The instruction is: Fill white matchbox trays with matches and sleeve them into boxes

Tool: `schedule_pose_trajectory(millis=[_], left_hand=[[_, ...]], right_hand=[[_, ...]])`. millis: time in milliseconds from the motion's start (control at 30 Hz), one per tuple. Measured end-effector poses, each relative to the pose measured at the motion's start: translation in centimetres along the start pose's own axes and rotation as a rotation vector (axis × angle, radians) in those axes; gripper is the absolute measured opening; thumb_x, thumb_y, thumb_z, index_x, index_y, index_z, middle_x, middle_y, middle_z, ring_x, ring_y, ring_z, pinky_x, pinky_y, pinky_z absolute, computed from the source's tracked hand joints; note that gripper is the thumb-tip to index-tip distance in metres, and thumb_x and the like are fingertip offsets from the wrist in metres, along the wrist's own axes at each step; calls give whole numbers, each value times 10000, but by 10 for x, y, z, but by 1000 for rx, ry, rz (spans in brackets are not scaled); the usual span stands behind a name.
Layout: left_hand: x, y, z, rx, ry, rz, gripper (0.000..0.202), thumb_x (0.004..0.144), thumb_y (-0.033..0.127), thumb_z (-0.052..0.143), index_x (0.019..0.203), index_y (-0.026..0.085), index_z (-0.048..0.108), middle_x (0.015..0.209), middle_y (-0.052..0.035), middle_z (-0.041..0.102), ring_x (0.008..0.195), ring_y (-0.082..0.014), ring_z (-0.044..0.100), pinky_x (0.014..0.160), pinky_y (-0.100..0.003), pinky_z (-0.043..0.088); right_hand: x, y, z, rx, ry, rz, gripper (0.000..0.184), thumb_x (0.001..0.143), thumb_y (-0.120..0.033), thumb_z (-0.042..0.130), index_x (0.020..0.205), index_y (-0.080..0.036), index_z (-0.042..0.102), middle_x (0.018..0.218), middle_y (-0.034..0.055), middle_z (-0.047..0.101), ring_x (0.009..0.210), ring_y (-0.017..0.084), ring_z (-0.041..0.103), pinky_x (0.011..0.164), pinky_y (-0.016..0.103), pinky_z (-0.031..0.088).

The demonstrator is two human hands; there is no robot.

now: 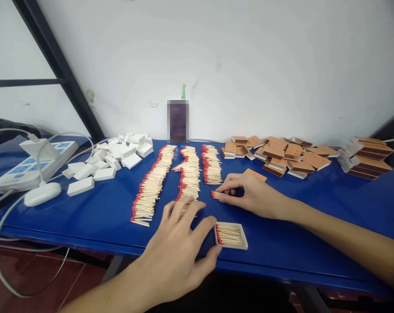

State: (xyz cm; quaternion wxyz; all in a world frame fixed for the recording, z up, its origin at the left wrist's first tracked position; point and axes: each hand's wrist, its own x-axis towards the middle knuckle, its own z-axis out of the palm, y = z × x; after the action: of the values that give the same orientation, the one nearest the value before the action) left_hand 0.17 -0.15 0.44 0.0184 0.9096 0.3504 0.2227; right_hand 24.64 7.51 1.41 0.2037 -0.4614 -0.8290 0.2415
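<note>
My right hand (252, 194) pinches a small bundle of red-tipped matches (217, 195) just above the table. Thumb and index finger of my left hand (180, 248) grip the left end of a white matchbox tray (244, 237). Inside that tray lies a layer of matches (230, 234), heads to the left. The other fingers of my left hand are spread over the near end of the middle row of matches (189, 174), partly covering it. To either side run a longer left row of matches (154, 182) and a shorter right row of matches (211, 164).
White trays (120, 152) are heaped at the left, near a power strip (34, 163) with white cables. Orange matchbox sleeves (281, 152) lie piled at the back right, beside stacked matchboxes (366, 158). A pixelated dark rectangle (177, 121) stands against the wall behind the blue table (112, 213).
</note>
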Motion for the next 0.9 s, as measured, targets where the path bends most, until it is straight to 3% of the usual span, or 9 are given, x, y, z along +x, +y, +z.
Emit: schedule_pose_trajectory(millis=[300,600,900], left_hand=[[1,0,0,2,4,2,255,971,338,532,1189,220,594,1311,-104,538,1260,-322,421,1012,-528,401],[0,1,-1,-2,0,0,253,964,333,544,1180,214,599,1304,-104,545,1243,-324,438,1001,-533,418],[0,1,-2,-5,-3,2,251,972,331,535,1189,219,590,1321,-103,535,1260,-321,422,1014,-524,400]], right_hand=[[-3,-2,-1,-25,18,-95,291,933,-456,599,987,-238,784,952,60,683,881,198,617,783,343,467],[-3,-6,-8,85,-81,40,342,899,-506,616,1013,-228,780,981,69,690,844,198,632,741,337,489],[-5,-5,-7,74,-60,6,302,900,-466,621,972,-221,783,953,67,714,850,207,643,746,342,500]])
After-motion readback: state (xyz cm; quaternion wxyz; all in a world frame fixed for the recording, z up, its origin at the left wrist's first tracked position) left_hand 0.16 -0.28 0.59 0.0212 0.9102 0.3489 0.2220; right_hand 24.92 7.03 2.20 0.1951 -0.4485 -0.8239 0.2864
